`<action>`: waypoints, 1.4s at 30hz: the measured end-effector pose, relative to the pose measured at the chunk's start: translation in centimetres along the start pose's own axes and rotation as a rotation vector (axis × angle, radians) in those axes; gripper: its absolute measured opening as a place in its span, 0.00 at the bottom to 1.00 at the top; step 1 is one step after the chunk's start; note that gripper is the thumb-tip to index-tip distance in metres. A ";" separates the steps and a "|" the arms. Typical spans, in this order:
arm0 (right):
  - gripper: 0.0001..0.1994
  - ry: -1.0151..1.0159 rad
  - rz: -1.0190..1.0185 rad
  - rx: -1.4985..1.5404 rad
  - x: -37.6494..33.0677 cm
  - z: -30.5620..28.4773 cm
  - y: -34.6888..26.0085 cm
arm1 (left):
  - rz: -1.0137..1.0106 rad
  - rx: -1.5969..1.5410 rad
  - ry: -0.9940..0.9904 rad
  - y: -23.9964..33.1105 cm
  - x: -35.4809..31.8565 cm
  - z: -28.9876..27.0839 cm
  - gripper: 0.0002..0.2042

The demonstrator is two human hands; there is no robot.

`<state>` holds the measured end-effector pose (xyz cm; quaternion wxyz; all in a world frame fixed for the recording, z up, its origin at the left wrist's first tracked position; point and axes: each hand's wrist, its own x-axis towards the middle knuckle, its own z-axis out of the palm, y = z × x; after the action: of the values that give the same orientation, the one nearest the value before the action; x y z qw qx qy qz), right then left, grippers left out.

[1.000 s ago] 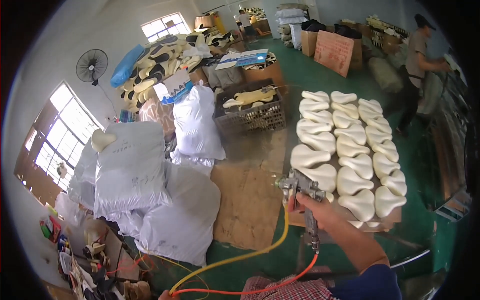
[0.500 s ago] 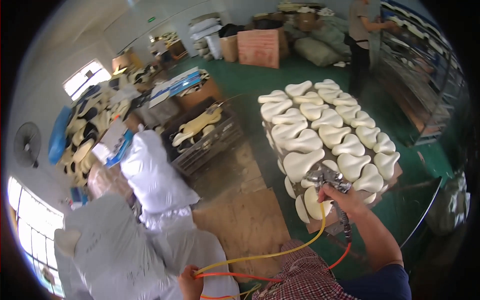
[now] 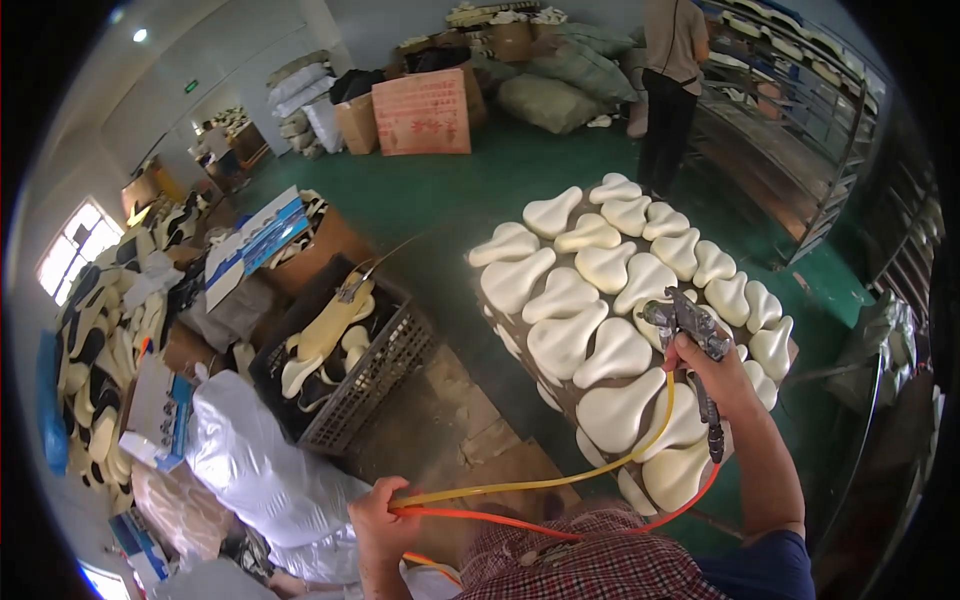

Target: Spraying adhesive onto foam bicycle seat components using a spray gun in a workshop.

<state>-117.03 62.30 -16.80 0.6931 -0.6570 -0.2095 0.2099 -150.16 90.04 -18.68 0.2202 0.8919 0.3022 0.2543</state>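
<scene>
My right hand (image 3: 712,368) is closed around the grip of a dark, stained spray gun (image 3: 684,322), held above many cream-white, saddle-shaped foam pieces (image 3: 617,352). The pieces lie in rows on a low board-topped stand (image 3: 560,395). A yellow hose (image 3: 540,488) and an orange hose (image 3: 485,517) run from the gun to my left hand (image 3: 380,520). The left fingers are wrapped round both hoses, in front of my body and left of the stand. No spray can be made out at the nozzle.
A black plastic crate (image 3: 375,395) holds foam pieces and a second spray gun (image 3: 355,287). Silvery sacks (image 3: 265,450) stand near left, beside a heap of pieces (image 3: 100,360). Another person (image 3: 672,90) stands by a metal rack (image 3: 790,130). Cartons (image 3: 422,112) stand at the back.
The view has turned, so the surroundings sit further left. My right hand with the spray gun has moved farther over the rows. My left hand, still on the hoses, is higher in view.
</scene>
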 end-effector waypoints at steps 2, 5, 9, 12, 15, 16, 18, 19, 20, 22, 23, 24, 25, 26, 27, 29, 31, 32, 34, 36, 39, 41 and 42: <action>0.22 0.068 0.001 -0.074 3.3 1.1 -0.7 | 0.103 -0.056 -0.016 -1.4 5.9 1.4 0.10; 0.25 0.148 0.012 -0.176 8.5 4.4 -2.0 | 0.184 -0.193 -0.095 -5.4 13.7 5.4 0.09; 0.25 0.298 0.070 -0.339 15.8 8.9 -1.1 | 0.173 -0.241 -0.316 -10.8 23.6 11.3 0.07; 0.26 0.323 0.137 -0.382 21.5 12.4 -0.2 | 0.226 -0.295 -0.434 -14.7 30.9 14.7 0.07; 0.25 0.408 0.163 -0.395 26.7 15.1 0.2 | 0.272 -0.356 -0.554 -17.7 37.2 16.3 0.08; 0.25 0.470 0.173 -0.398 28.4 16.3 -0.5 | 0.286 -0.320 -0.614 -18.7 38.9 16.5 0.09; 0.25 0.522 0.162 -0.426 31.5 16.9 -1.3 | 0.300 -0.293 -0.689 -20.8 41.7 16.8 0.09; 0.25 0.562 0.142 -0.444 32.9 17.2 -1.7 | 0.278 -0.280 -0.710 -22.1 43.0 17.0 0.10; 0.25 0.599 0.133 -0.453 34.1 17.8 -2.4 | 0.255 -0.267 -0.732 -23.2 44.2 17.1 0.10; 0.25 0.587 0.189 -0.483 35.7 19.2 -3.1 | 0.220 -0.303 -0.775 -24.2 46.3 17.3 0.10; 0.25 0.568 0.233 -0.502 36.3 19.7 -3.2 | 0.186 -0.329 -0.805 -24.6 47.1 17.4 0.11; 0.25 0.534 0.240 -0.510 36.6 20.4 -2.8 | 0.184 -0.333 -0.816 -24.8 47.7 17.5 0.11; 0.25 0.538 0.251 -0.514 37.2 20.9 -2.8 | 0.202 -0.364 -0.853 -24.8 48.0 17.7 0.11; 0.25 0.552 0.238 -0.507 37.9 21.4 -3.0 | 0.221 -0.394 -0.890 -24.7 48.1 17.9 0.12; 0.25 0.570 0.223 -0.498 38.5 21.8 -3.2 | 0.223 -0.395 -0.900 -25.0 48.2 18.3 0.12; 0.26 0.607 0.225 -0.539 39.1 22.3 -3.3 | 0.219 -0.400 -0.998 -25.6 48.2 19.1 0.12; 0.26 0.514 0.276 -0.528 39.1 23.1 -3.1 | 0.209 -0.388 -1.059 -25.7 48.7 19.2 0.12; 0.25 0.440 0.296 -0.527 39.3 24.1 -3.3 | 0.203 -0.376 -1.111 -25.7 49.0 19.2 0.12; 0.24 0.448 0.302 -0.469 39.7 25.3 -3.0 | 0.227 -0.361 -1.118 -26.1 48.9 19.6 0.13; 0.24 0.504 0.298 -0.483 40.3 24.7 -2.5 | 0.254 -0.348 -1.120 -26.0 48.9 19.6 0.13; 0.24 0.590 0.309 -0.554 39.4 24.6 -2.1 | 0.167 -0.332 -1.210 -25.5 48.7 19.3 0.13; 0.25 0.429 0.353 -0.520 38.7 25.3 -2.1 | 0.204 -0.405 -1.229 -25.6 48.2 19.5 0.13; 0.25 0.434 0.356 -0.517 38.6 25.4 -2.1 | 0.206 -0.402 -1.235 -25.7 48.1 19.5 0.13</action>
<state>-99.58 104.91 -12.93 0.4853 -0.8655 0.0137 0.1234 -116.58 135.16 -32.41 0.4901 0.8396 -0.0200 -0.2332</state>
